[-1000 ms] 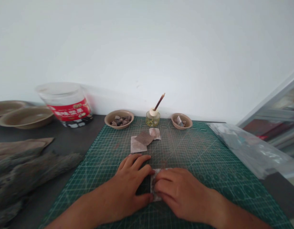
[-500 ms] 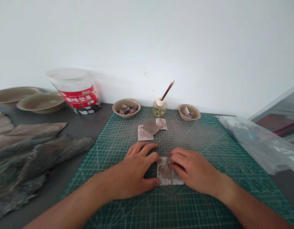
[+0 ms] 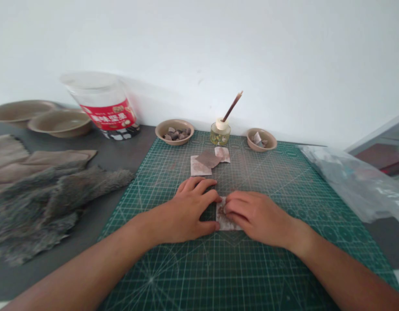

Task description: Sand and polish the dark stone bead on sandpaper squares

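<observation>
- Left hand [image 3: 186,211] down on the mat, fingers [image 3: 202,185] spread, tips right at the paper's left edge
- Right hand [image 3: 258,218] comes over, fingers [image 3: 241,207] pressed together on the stained paper [image 3: 227,223], any pinch hidden
- Paper lies flat on the green cutting mat [image 3: 303,203], between both hands

Rust-brown stains on a pale paper square [image 3: 227,223], white grid on a green cutting mat [image 3: 267,270]

Two bare hands [image 3: 222,216] cover one folded pale paper square [image 3: 228,222] on one green cutting mat [image 3: 277,268]. Near the mat's far edge lie two pale paper sheets [image 3: 200,166], one brown paper sheet [image 3: 208,159], two small tan bowls [image 3: 174,126] of stones, and one glass jar [image 3: 220,134]. One clear plastic bag [image 3: 351,183] overlaps the right edge. At the desk's [image 3: 73,276] far-left corner stand two wide tan bowls [image 3: 60,123] and one clear plastic tub [image 3: 102,106] with a red label.
</observation>
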Available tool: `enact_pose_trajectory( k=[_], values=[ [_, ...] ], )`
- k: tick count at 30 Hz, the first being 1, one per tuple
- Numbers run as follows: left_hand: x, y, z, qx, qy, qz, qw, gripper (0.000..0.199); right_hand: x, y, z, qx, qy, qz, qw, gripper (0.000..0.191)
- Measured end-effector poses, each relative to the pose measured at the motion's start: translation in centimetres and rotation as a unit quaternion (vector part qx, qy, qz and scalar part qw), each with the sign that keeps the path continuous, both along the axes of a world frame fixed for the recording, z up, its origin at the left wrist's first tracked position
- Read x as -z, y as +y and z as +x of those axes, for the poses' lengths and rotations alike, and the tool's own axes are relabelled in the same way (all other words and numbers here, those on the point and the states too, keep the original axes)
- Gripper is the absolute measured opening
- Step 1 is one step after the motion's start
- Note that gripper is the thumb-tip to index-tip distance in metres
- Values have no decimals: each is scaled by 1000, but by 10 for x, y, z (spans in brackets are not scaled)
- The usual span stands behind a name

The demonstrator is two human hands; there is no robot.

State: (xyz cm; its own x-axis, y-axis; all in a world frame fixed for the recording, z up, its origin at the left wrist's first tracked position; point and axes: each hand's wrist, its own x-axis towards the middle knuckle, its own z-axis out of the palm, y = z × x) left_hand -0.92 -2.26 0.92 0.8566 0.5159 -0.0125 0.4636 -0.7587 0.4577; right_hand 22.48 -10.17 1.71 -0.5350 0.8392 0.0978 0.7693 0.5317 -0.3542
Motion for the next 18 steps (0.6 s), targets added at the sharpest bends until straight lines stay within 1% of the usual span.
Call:
enact_pose_trajectory(
  k=[2, 3, 6, 7, 8, 11, 12, 13, 16, 17, 18],
  values=[
    [0, 0, 0, 2, 8, 5, 1000, 45, -1, 1, 3, 31, -1, -12, 999, 12],
    [1, 0, 0, 3, 11, 7, 1000, 45, -1, 1, 4, 27, 1, -21, 999, 12],
    [2, 0, 0, 9, 11, 12, 1000, 45, 0, 0, 4, -22, 10, -33, 999, 12],
    [3, 0, 1, 10, 9, 13, 1000, 45, 0, 0, 3, -28, 11, -28, 999, 12],
    [4, 1, 1, 10, 8, 14, 1000, 45, 1, 0, 3, -20, 11, -20, 1000, 13],
    [5, 1, 1, 9, 6, 15, 1000, 45, 1, 2, 5, 49, 4, 3, 999, 14],
    [5, 1, 1, 9, 5, 16, 1000, 45, 1, 2, 4, 58, 5, 2, 998, 14],
    [5, 1, 1, 10, 5, 17, 1000, 45, 1, 1, 4, 50, 7, -3, 999, 13],
    [4, 1, 1, 13, 8, 17, 1000, 45, 1, -1, 0, -23, 10, -18, 1000, 14],
    [4, 1, 1, 13, 8, 17, 1000, 45, 1, -1, 0, -29, 9, -16, 999, 15],
    [4, 0, 1, 11, 7, 17, 1000, 45, 2, -1, 0, -17, 8, -10, 1000, 15]
  ],
)
